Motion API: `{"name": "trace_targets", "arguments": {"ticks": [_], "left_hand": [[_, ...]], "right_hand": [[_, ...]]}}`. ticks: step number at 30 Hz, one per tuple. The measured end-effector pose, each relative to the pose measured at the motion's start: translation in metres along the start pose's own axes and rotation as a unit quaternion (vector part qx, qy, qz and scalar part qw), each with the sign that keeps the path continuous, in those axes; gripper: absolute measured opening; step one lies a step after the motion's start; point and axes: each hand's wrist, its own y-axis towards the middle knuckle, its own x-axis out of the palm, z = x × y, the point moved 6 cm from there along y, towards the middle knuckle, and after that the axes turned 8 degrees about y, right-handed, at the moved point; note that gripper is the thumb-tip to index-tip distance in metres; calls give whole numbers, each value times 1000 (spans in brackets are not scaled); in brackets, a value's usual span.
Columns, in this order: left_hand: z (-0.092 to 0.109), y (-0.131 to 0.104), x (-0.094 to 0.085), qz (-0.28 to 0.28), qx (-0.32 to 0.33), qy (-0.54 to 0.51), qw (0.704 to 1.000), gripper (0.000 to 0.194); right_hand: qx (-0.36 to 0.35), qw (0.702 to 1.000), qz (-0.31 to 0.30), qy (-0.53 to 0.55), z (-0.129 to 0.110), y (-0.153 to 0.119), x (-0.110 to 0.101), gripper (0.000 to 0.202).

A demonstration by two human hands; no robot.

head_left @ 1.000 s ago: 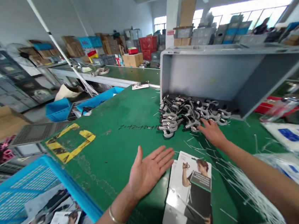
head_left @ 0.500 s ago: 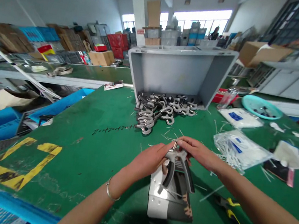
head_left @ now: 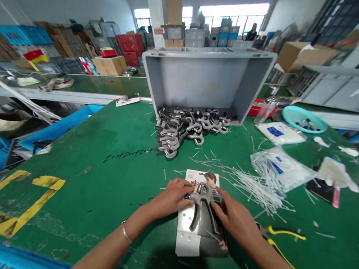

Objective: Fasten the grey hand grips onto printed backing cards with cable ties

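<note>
A grey and black hand grip strengthener (head_left: 206, 203) lies on a printed backing card (head_left: 187, 244), its spring end up and its two handles pointing toward me. My left hand (head_left: 175, 198) is closed on the spring end from the left, thumb and fingers against the grey frame. From the right, my right hand (head_left: 233, 213) pinches the card's edge beside the other handle; some of its fingertips are hidden. Yellow-and-black pliers (head_left: 279, 243) rest on the green table right of that hand, handles spread.
A pile of hand grips (head_left: 183, 128) spills from a tipped grey crate (head_left: 204, 79). White cable ties (head_left: 261, 192) are scattered at right, near plastic bags (head_left: 283, 167), a white glove (head_left: 337, 173) and a turquoise dish (head_left: 304, 119). Blue bins (head_left: 61, 126) stand left.
The hand grip has been lowered flat onto the card, whose printed top now shows. My hands moved down and apart to either side of it. The view shifted slightly.
</note>
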Motion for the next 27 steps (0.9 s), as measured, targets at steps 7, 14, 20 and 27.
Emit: {"name": "trace_targets", "arguments": {"ticks": [7, 14, 20, 27], "left_hand": [[2, 34, 8, 73, -13, -82, 994, 23], [4, 31, 26, 100, -43, -185, 977, 5], [2, 25, 27, 153, -61, -214, 963, 6], [-3, 23, 32, 150, -76, -246, 955, 8]], "right_hand": [[-95, 995, 24, 5, -21, -13, 32, 16], [-79, 981, 131, 117, 3, 15, 25, 8], [-81, 985, 98, 119, 3, 14, 30, 16], [-92, 988, 69, 101, -4, 2, 30, 20]]}}
